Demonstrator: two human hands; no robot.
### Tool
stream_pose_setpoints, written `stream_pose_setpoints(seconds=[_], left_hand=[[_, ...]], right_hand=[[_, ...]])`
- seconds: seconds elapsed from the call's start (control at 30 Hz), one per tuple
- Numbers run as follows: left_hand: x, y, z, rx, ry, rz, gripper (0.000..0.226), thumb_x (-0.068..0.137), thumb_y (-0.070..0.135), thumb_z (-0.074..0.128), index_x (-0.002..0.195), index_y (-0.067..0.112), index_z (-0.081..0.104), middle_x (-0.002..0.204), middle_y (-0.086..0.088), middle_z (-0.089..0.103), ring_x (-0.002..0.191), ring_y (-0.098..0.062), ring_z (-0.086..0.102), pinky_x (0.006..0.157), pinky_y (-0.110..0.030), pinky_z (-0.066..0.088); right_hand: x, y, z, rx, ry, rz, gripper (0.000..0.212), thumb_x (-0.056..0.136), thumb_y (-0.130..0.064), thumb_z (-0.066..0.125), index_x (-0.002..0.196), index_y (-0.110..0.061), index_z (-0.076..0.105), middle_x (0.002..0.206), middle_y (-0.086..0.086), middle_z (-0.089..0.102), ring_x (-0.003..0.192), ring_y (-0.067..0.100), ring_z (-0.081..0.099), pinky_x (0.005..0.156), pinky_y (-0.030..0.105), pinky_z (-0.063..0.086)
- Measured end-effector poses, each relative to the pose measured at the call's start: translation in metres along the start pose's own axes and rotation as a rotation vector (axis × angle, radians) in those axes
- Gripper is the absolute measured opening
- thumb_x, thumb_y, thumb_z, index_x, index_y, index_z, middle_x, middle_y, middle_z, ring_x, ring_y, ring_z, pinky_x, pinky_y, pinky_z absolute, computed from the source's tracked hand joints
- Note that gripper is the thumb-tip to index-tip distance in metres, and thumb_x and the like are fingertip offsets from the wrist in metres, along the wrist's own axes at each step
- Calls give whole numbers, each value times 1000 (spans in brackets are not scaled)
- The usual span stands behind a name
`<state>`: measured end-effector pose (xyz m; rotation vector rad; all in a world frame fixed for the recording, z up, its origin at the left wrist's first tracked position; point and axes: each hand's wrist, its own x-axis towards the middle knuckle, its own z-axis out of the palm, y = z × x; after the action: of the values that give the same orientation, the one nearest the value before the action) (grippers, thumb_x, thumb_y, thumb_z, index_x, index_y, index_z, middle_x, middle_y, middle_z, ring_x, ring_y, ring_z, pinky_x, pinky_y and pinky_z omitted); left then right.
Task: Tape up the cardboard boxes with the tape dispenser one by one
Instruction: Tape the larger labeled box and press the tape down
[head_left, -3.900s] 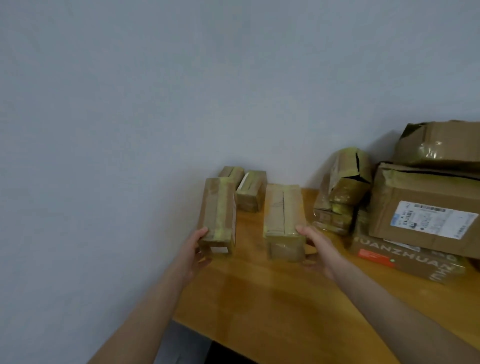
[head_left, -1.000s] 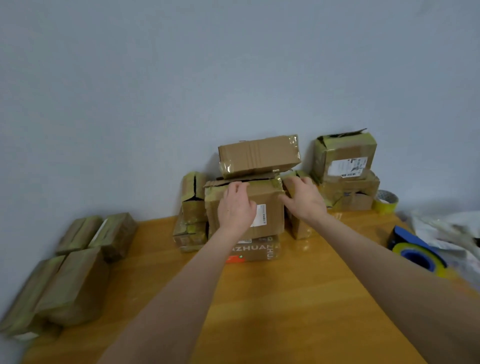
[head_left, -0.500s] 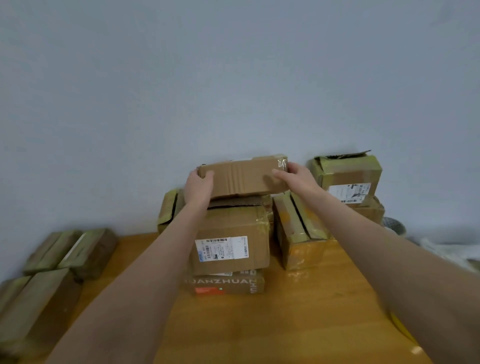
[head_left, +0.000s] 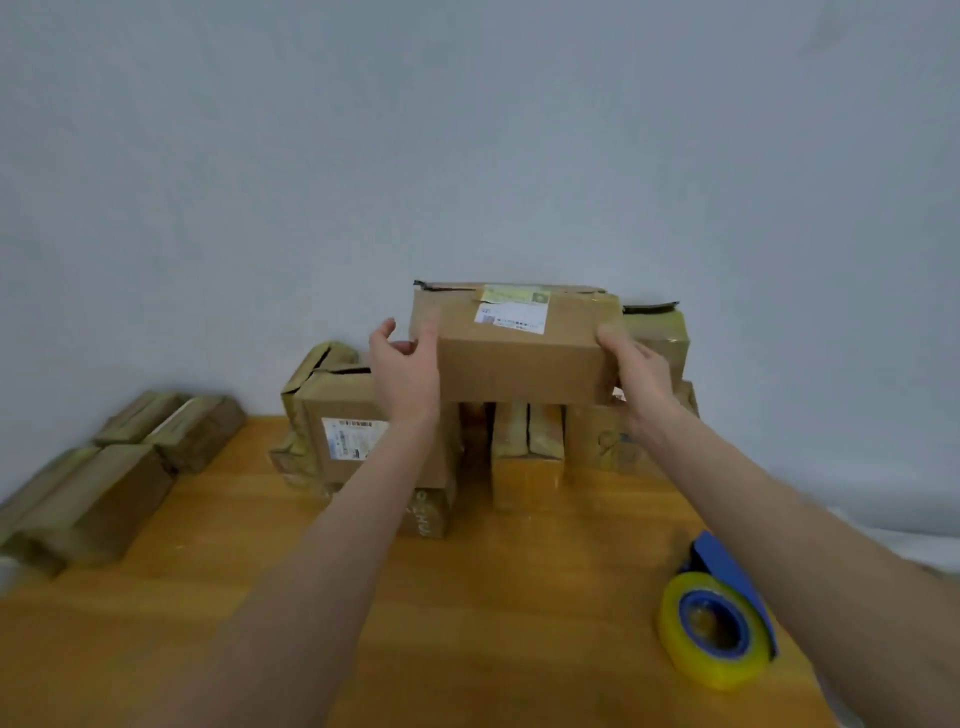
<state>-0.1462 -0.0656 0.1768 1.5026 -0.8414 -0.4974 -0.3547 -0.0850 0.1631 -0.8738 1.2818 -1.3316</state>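
An orange wooden counter (head_left: 493, 597) meets a grey wall, its middle bare. The tape dispenser (head_left: 719, 623) lies near right. Both arms stretch forward; the left hand (head_left: 405, 374) and right hand (head_left: 636, 371) clasp opposite ends of 1 cardboard box (head_left: 519, 358) above the far stack (head_left: 358, 441).

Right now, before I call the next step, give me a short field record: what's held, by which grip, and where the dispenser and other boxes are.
held: box, label on top, above the stack
left grip: holds the box's left end
right grip: holds its right end
dispenser: on the table, right side, untouched, yellow roll on it
stack: against the wall, under the box; contact unclear
left pile: boxes lying at the table's left edge
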Motion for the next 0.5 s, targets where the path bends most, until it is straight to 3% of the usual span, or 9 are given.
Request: stream_pose_setpoints(seconds=[0.07,0.17,0.27,0.37,0.5], left_hand=[[-31,-11,5,71,1,-13,63,89,57,55,139,20,43,112,3,52,102,-14,52,87,-32,43],[-73,-29,7,211,-13,-41,63,87,61,54,137,22,48,125,0,45,108,-17,50,92,-37,45],[-106,-57,5,311,-3,-69,61,87,59,56,133,19,50,124,2,50,113,-20,51,93,-40,45],[-134,-84,1,314,20,-141,52,88,53,58,126,18,50,118,3,56,111,-22,53,90,-38,46],[-159,-105,-5,345,57,-157,34,90,49,57,104,18,47,97,1,58,92,-22,56,74,-35,46]], right_hand=[[-13,13,-29,-39,-8,2,5,91,-28,62,93,-27,57,98,-4,57,97,19,54,99,47,49],[-31,38,-64,-120,3,-5,9,87,-18,61,89,-24,54,96,0,57,97,23,54,92,45,49],[-46,69,-88,-237,-26,-18,14,85,-14,60,94,-16,50,94,2,54,90,22,52,82,42,47],[-55,92,-105,-314,-35,-19,23,85,-22,65,101,-14,50,98,4,55,92,24,54,81,43,48],[-65,108,-117,-457,-42,-48,46,82,-49,71,111,-22,47,103,-4,56,94,19,56,81,42,52]])
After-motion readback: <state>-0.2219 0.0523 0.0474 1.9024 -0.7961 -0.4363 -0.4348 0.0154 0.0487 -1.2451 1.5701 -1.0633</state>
